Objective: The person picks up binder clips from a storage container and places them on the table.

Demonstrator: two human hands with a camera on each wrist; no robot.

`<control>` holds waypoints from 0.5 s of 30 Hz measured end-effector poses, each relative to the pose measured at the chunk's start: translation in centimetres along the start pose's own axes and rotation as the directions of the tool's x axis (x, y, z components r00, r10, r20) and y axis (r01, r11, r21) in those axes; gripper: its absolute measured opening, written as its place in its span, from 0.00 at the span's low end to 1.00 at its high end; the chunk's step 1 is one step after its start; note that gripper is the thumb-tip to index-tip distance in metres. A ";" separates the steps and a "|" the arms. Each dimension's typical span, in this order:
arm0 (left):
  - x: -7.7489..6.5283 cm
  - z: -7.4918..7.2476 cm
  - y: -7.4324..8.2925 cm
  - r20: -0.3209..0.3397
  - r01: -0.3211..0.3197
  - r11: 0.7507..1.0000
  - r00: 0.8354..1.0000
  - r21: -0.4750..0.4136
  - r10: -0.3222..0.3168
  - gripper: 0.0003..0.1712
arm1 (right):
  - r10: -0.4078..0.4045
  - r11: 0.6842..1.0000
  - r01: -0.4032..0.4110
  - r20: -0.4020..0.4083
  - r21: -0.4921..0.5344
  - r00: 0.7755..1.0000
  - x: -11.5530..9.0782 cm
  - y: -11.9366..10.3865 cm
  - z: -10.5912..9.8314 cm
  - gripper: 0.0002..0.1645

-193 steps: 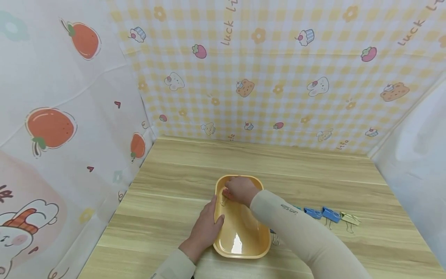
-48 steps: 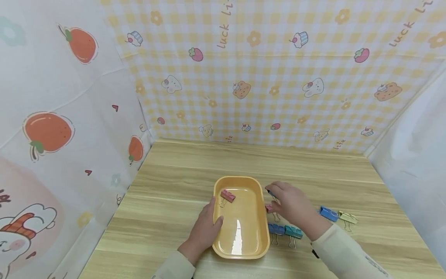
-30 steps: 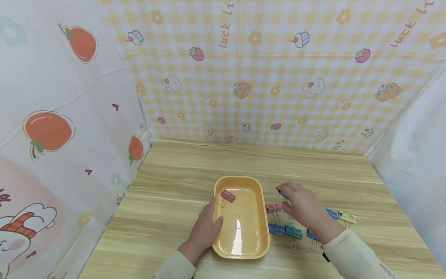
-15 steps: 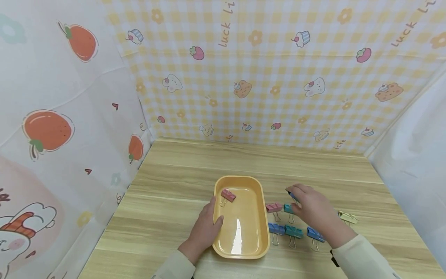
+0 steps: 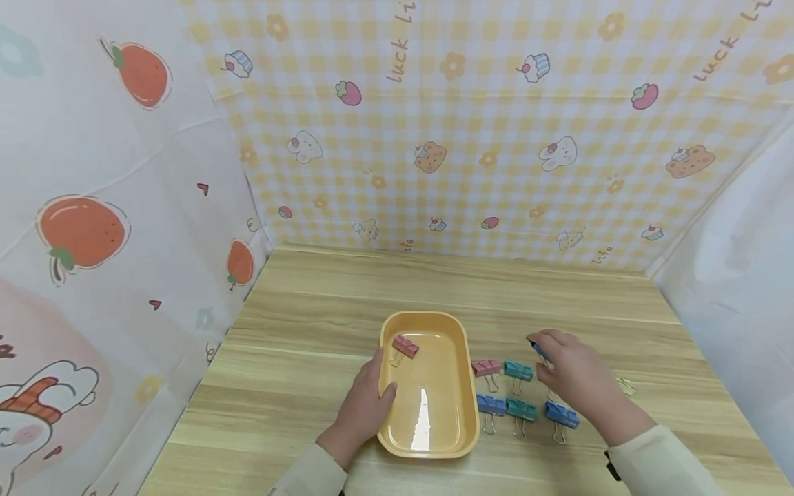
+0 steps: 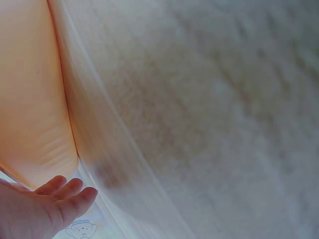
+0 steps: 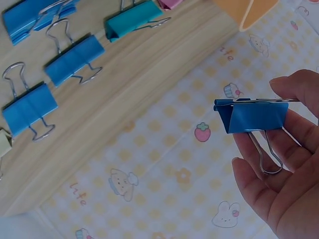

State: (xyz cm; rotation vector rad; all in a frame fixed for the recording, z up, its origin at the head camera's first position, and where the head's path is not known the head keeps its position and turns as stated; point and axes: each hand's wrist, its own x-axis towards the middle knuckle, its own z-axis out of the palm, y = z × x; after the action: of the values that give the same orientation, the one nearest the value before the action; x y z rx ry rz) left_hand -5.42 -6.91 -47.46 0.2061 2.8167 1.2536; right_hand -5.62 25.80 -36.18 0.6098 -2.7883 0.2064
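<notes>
My left hand (image 5: 362, 399) holds the left side of a yellow plastic tray (image 5: 428, 455), thumb over the rim and fingers along the outer wall. Inside the tray, near its far left corner, lies a pink binder clip (image 5: 406, 346). To the right, my right hand (image 5: 579, 375) pinches a blue binder clip (image 7: 256, 117) by a wire handle, raised above the table. Close below it stand a teal binder clip (image 5: 518, 371) and another blue clip (image 5: 561, 414). The left wrist view shows the left fingers (image 6: 75, 199) beside the tray wall.
Beside the tray's right wall sit a pink clip (image 5: 486, 367), a blue clip (image 5: 490, 404) and a green clip (image 5: 521, 409). A pale yellow clip (image 5: 626, 386) is partly behind the right hand. The right wrist view shows more blue clips (image 7: 30, 108). A checkered cloth (image 5: 459, 138) hangs behind.
My right hand let go of the pink clip in the tray, left it, and has been moving rightward past the clips with the blue clip. My left hand stays on the tray.
</notes>
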 end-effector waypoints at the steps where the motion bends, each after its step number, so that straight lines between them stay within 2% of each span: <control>1: 0.0 0.0 0.0 0.000 -0.001 1.000 1.000 0.001 0.001 0.38 | 0.006 1.000 -0.006 0.004 -0.001 1.000 -0.1 0.1 0.0 0.26; 15: 0.0 -0.1 0.2 0.000 -0.020 1.000 1.000 0.010 0.020 0.38 | 0.076 0.997 -0.075 0.079 -0.019 0.994 -1.7 1.7 -0.4 0.26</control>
State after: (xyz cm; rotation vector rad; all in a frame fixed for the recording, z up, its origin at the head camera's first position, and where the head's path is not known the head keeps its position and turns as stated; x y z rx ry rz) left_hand -5.44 -6.89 -47.26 0.2346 2.8286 1.2441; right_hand -4.76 28.10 -36.47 0.5202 -2.8900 0.1781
